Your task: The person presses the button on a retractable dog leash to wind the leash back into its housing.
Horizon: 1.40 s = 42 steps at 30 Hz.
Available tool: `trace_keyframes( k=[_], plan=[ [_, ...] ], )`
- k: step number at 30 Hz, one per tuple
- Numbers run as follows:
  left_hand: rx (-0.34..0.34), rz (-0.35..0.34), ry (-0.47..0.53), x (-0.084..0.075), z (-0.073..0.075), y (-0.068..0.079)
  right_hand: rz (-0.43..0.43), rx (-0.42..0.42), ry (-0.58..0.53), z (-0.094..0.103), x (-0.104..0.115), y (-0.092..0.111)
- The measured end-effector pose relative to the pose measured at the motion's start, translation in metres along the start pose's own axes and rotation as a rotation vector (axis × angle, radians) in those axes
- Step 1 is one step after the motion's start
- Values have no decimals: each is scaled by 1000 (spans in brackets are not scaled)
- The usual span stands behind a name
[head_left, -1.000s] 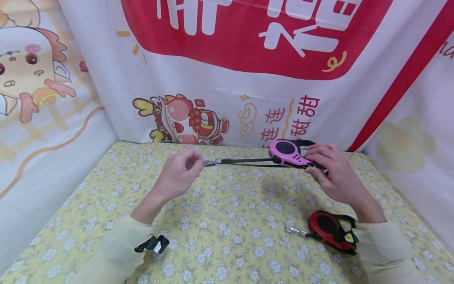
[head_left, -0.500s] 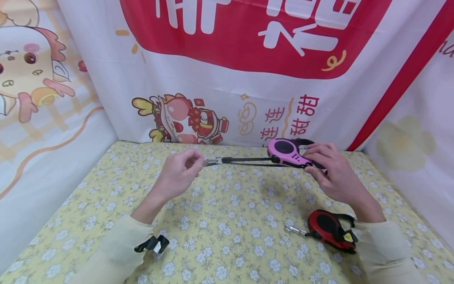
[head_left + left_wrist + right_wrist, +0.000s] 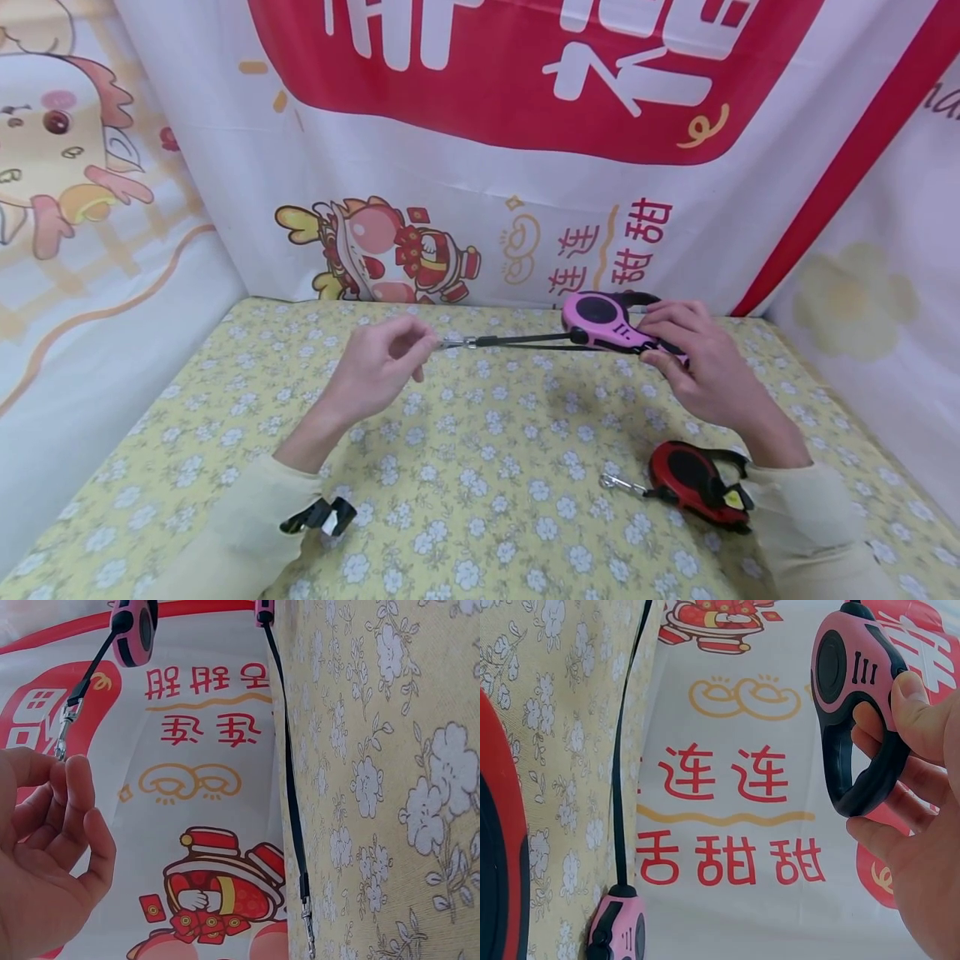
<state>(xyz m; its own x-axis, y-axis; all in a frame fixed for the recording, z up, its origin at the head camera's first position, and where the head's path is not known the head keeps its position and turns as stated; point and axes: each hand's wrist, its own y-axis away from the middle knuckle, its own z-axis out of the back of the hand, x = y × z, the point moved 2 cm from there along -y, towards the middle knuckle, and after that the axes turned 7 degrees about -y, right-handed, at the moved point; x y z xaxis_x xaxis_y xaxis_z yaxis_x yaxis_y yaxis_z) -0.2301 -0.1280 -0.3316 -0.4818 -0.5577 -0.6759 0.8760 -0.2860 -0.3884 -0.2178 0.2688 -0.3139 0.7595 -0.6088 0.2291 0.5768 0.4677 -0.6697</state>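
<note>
My right hand (image 3: 697, 362) grips the looped handle of a pink and black retractable dog leash (image 3: 855, 671), its thumb on the upper side of the casing. The leash's short black strap (image 3: 528, 338) runs straight to the left, ending in a silver clip (image 3: 67, 724). My left hand (image 3: 378, 367) pinches the tip of this clip between thumb and fingertips. A second pink leash (image 3: 622, 926) lies behind on the table, mostly hidden in the head view; its strap (image 3: 289, 750) is drawn out, with a metal clip (image 3: 308, 930) at the end.
A red and black retractable leash (image 3: 686, 479) lies near my right forearm, its silver clip (image 3: 618, 483) pointing left. Yellow flowered cloth covers the table (image 3: 450, 517). A printed white and red curtain (image 3: 480, 192) hangs right behind the table's back edge.
My left hand and the held pink leash have come slightly closer together, so the strap between them shows a little shorter. Both hands keep their hold.
</note>
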Motion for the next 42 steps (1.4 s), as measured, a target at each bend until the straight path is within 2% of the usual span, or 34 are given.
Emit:
trace_keyframes(
  k=[23,42],
  plan=[
    [2,44,9,0,-1,1,41,-11,-23,-4,7,-4],
    [25,10,19,-2,-6,1,13,2,-36,-8,12,-5]
  ],
)
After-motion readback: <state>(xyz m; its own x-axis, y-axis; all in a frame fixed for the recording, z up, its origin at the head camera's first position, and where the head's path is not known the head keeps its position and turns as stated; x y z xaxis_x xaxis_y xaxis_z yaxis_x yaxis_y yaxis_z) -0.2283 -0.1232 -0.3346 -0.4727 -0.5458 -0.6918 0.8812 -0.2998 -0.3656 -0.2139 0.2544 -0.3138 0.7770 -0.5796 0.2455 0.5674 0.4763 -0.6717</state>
